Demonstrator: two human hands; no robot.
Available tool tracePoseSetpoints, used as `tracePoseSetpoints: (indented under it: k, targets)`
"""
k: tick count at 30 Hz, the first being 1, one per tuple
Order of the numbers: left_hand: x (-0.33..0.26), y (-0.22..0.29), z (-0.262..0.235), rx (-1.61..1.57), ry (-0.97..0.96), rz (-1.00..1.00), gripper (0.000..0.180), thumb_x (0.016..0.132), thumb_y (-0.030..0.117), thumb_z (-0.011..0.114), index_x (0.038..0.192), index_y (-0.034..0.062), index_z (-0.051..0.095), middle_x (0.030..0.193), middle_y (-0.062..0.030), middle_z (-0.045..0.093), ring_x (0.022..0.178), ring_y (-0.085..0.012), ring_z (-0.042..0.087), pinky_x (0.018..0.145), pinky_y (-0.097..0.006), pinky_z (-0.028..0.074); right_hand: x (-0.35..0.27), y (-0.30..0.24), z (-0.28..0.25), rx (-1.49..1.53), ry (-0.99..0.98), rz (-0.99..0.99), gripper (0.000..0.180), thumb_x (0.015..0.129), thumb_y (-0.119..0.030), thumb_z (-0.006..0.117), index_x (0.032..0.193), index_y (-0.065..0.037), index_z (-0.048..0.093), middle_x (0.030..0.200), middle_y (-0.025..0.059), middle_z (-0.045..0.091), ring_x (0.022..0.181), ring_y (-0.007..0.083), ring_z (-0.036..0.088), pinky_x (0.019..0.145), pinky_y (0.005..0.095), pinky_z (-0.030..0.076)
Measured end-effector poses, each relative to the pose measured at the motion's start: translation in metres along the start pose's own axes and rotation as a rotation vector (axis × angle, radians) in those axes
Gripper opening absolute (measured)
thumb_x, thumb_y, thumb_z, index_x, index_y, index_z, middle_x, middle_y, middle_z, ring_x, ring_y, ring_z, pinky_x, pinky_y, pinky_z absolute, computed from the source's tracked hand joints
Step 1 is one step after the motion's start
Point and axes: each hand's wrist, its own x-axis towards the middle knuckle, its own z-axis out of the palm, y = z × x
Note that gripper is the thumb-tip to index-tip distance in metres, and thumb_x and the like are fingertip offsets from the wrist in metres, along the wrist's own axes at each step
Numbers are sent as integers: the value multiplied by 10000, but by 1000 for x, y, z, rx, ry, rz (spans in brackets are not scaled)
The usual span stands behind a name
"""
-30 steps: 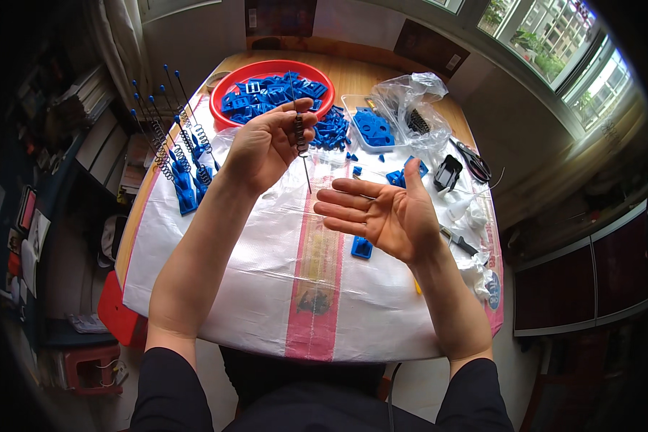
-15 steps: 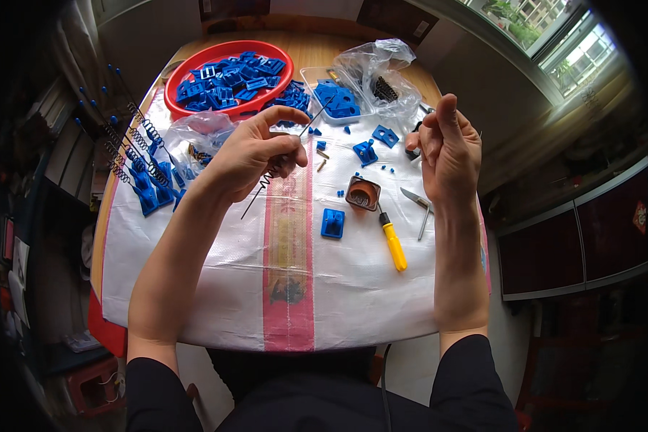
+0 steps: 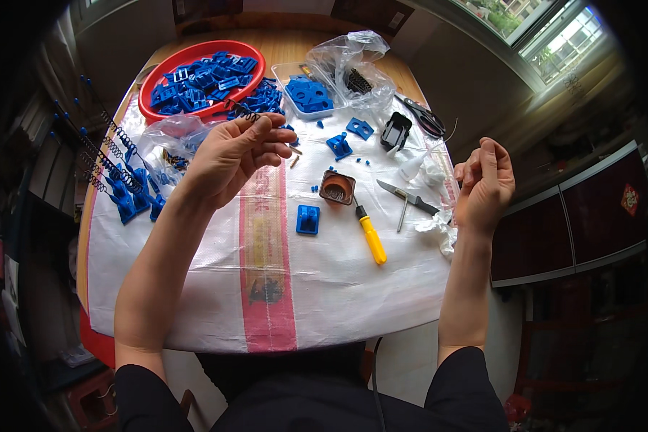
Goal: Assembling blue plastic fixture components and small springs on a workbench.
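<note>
Blue plastic is everywhere on this table, and from where I stand the work looks partly through, with plenty left. On the person's left a cluster of blue stands carries coil springs and thin rods ending in blue knobs; those I'd take as made up, or nearly so, though they overlap too much to count surely.

One dark coil is in the air over the near side of the red basin: the left hand pinches its end between thumb and fingertips, and it pokes out away from the hand, not yet fixed to any stand. The right hand is raised well apart from it, off the table's right edge, fingers curled in toward the thumb; whether anything is tucked between them I can't tell.

What seems to be left is considerable. Loose blue pieces heap the basin, flat blue plates fill the clear tray, and a lone blue base sits near the middle with no coil on it. Just beside the brown cup, the yellow-handled tool lies unheld
</note>
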Motion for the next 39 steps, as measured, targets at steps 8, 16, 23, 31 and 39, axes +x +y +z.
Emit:
tracePoseSetpoints:
  k: [8, 16, 23, 31, 39]
  targets:
    - [-1, -3, 5, -17, 89, 140, 324, 1025, 356, 465, 1057, 57, 586, 963, -106, 652, 768, -160, 633, 627, -264, 503, -34, 21, -14, -1008, -164, 125, 513, 798, -87, 746, 1259, 32, 553, 1010, 100, 610, 732, 124, 589, 680, 276, 519]
    - [6, -9, 12, -53, 327, 48, 224, 1019, 207, 513, 1123, 19, 576, 1017, -141, 653, 849, -189, 663, 786, -283, 567, -1, 54, -38, -1121, -201, 328, 740, 708, -258, 859, 1280, 67, 519, 1137, 164, 618, 1008, 248, 630, 863, 349, 520]
    - [-31, -39, -7, -184, 222, -21, 211, 1017, 228, 524, 1101, 55, 610, 983, -108, 674, 815, -200, 647, 725, -309, 510, 4, 76, -31, -1137, -202, 369, 660, 706, -278, 859, 1198, 45, 561, 1129, 182, 634, 1022, 262, 634, 879, 363, 516]
    - [-39, -65, -19, -249, 146, -47, 177, 1021, 241, 510, 1075, 97, 595, 949, -89, 665, 825, -204, 655, 750, -323, 506, 0, 97, -31, -1201, -220, 410, 417, 718, -264, 831, 921, 38, 628, 740, 119, 627, 687, 227, 597, 658, 357, 485]
    - [-39, -68, -13, 2, 166, -34, 183, 993, 125, 554, 1133, 18, 606, 981, -91, 676, 867, -173, 667, 790, -298, 522, -4, 88, -26, -1161, -158, 216, 274, 786, -201, 781, 904, 2, 639, 709, 107, 634, 635, 214, 609, 595, 367, 465]
